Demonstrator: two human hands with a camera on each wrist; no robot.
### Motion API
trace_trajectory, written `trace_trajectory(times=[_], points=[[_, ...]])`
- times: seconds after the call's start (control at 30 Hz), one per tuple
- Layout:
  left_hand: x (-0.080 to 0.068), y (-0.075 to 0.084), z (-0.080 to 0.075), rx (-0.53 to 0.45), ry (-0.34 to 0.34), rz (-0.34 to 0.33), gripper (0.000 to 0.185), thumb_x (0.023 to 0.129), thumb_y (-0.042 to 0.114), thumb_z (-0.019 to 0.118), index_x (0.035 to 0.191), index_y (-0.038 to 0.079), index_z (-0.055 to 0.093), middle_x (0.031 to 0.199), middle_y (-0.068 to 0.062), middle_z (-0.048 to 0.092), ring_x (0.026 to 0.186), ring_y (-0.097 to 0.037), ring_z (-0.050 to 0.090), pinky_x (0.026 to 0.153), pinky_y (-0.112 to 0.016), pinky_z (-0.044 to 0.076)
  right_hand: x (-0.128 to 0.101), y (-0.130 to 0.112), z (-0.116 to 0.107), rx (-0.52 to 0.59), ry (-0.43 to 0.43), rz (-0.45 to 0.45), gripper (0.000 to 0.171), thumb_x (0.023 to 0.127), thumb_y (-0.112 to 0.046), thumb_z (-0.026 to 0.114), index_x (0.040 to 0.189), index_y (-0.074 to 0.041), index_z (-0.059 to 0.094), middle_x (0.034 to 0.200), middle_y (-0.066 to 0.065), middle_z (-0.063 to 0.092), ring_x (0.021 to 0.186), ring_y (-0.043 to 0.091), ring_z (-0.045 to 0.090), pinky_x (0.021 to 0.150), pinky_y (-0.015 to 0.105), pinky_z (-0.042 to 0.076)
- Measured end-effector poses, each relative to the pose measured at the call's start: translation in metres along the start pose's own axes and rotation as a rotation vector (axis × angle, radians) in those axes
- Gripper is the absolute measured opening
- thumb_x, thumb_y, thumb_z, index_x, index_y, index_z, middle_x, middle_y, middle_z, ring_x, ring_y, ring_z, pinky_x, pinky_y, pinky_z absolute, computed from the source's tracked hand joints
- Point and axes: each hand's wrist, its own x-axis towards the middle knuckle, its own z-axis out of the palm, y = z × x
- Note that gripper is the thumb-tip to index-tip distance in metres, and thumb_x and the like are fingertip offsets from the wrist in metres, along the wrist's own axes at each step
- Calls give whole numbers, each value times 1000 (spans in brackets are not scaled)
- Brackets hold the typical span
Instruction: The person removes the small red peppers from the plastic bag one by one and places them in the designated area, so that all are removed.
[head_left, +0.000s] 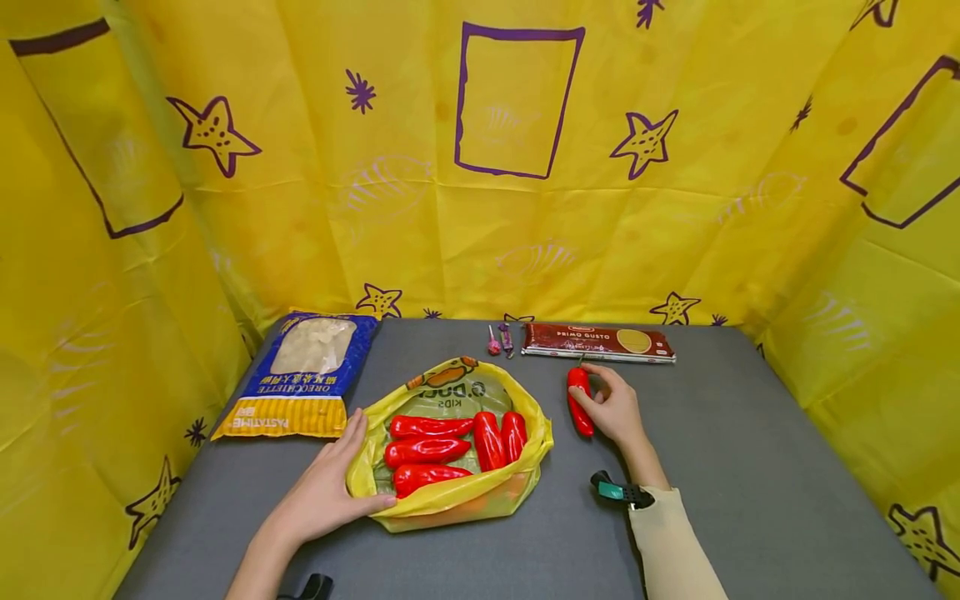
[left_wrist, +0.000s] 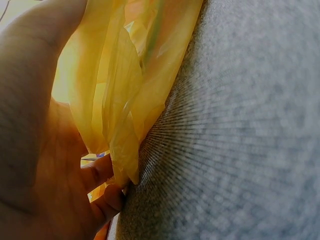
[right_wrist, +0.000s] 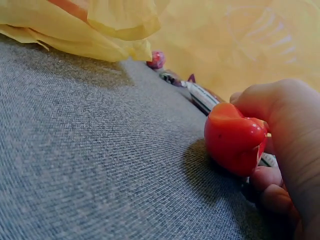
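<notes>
Our left hand (head_left: 326,492) grasps the near-left rim of the bag (head_left: 450,496) while our right hand (head_left: 617,408) grasps a pepper (head_left: 578,402) on the desk (head_left: 750,467).

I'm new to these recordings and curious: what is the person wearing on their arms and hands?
Both hands are bare, with no gloves. The right arm has a cream long sleeve, with a small black-and-teal device at the wrist. The left arm shows no sleeve; a small black device sits beside it.
</notes>
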Motion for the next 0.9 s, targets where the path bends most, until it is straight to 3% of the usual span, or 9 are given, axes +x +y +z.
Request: trace_trajectory(times=[0.23, 0.6, 0.9], points=[[0, -2, 3, 2, 4, -1, 133, 78, 79, 77, 172, 14, 9, 179, -13, 7, 150, -58, 31, 111, -78, 36, -3, -1, -1, 12, 15, -17, 50, 91, -22, 85, 136, -4, 70, 127, 19, 69, 58, 6, 48, 55, 20, 41], [3, -2, 1, -4, 2, 6, 131, 80, 76, 77, 172, 14, 7, 179, -13, 5, 151, -60, 28, 110, -79, 36, 5, -12, -17, 73, 72, -60, 50, 91, -20, 86, 136, -7, 70, 126, 19, 66, 47, 5, 45, 45, 21, 39], [1, -3, 2, 3, 4, 6, 131, 80, 76, 77, 172, 11, 9, 179, -14, 4, 151, -61, 28, 111, -78, 36, 14, -40, -22, 117, 26, -122, 47, 92, -16, 85, 137, -9, 71, 134, 13, 68, 59, 8, 58, 51, 19, 47]])
